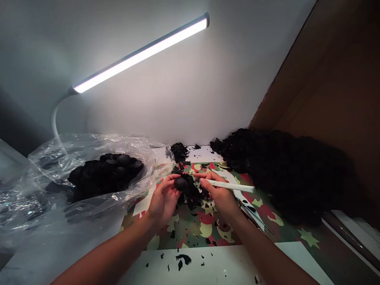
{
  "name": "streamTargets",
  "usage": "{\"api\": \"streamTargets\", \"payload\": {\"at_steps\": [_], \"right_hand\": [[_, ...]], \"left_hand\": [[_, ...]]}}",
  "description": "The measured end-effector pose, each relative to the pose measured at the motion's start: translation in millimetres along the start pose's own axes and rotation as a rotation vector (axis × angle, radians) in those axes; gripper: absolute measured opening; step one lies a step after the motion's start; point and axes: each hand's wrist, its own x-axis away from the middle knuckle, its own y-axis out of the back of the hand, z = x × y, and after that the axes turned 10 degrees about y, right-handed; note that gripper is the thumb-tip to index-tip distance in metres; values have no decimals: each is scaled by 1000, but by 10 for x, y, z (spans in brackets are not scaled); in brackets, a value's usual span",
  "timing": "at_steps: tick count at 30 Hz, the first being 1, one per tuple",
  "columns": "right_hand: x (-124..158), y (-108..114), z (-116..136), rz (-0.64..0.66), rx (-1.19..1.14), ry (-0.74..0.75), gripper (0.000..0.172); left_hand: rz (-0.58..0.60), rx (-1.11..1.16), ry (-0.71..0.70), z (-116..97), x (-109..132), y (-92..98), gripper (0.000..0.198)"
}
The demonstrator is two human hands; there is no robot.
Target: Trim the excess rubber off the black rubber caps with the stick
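My left hand [165, 198] grips a small round black piece [180, 183] between thumb and fingers, over the middle of the patterned mat. Facing it from the right, my right hand [219, 193] is closed around a thin white-handled tool [233, 186]. Its handle points to the right; the working tip is hidden by the fingers or too dark to make out. A heap of black scraps [192, 198] lies under and between both hands. To the left, a clear plastic bag [148, 158] holds many similar round black pieces [109, 170].
A large dark pile of black pieces [282, 170] fills the right side beside a cardboard panel [332, 91]. A lit bar lamp [142, 55] hangs over the workplace. Scissors-like metal tools [255, 217] lie by my right forearm. Black scraps dot the white sheet [166, 269] in front.
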Motion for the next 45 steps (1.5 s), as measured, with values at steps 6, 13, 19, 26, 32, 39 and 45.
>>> {"api": "streamTargets", "payload": {"at_steps": [6,13,19,26,32,39,45], "right_hand": [[50,-21,27,90,-87,15,28],[136,-95,17,171,48,106,27],[94,-56,-15,170,247,419,22],[54,-7,-68,246,378,696,17],[23,18,-96,262,455,791,18],[33,-12,-107,286,540,865,19],[64,-46,-138,240,574,873,18]], "left_hand": [[10,-62,100,14,40,-32,30],[-41,-155,77,27,52,-52,49],[-70,-496,-108,35,-55,98,36],[-95,-976,-290,-121,-42,95,25],[14,-1072,-228,-189,-27,82,31],[82,-1132,-221,-236,0,68,27],[11,-1116,-234,-254,-23,108,33]]}}
